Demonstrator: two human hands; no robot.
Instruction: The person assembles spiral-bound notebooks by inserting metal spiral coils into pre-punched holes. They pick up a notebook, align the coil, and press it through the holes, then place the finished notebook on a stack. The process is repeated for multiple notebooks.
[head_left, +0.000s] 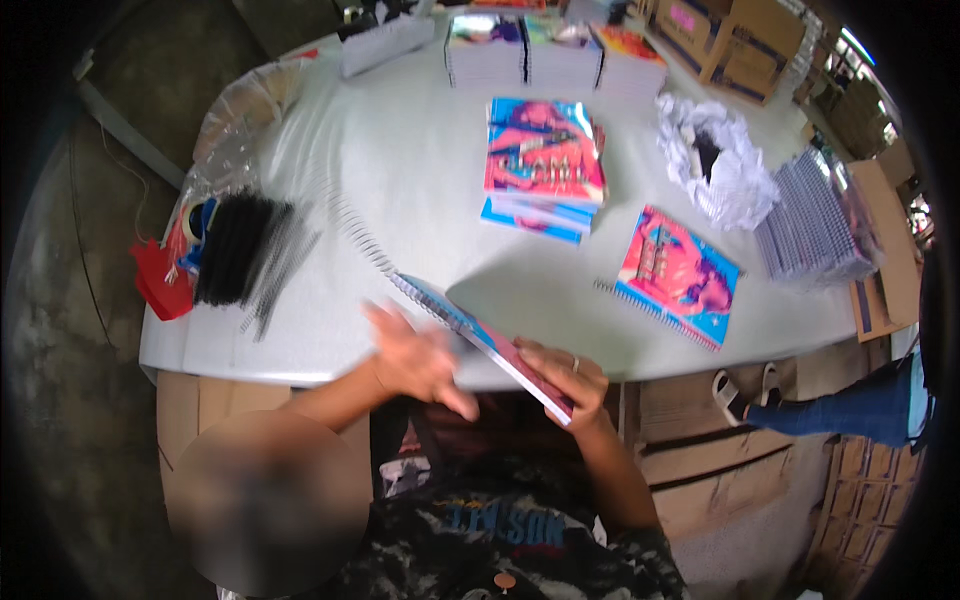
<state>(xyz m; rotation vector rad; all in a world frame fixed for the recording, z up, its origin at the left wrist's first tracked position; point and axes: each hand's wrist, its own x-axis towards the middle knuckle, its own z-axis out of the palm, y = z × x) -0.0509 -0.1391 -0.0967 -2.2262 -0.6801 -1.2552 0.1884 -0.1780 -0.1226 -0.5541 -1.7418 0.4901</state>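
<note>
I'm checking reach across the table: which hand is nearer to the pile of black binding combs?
Left. The left hand hovers at the table's near edge, just right of the black binding combs. The right hand grips the notebook farther right.

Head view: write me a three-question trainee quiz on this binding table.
1. True or false: the right hand grips the notebook being worked on.
2. Which lies nearest the table's left edge? A) black coils B) white crumpled wrap C) finished notebook
3. Fill in: a wire ___ sticks out from the held notebook's far end.

Key
1. True; the left hand is blurred beside it, open.
2. A
3. spiral
</note>
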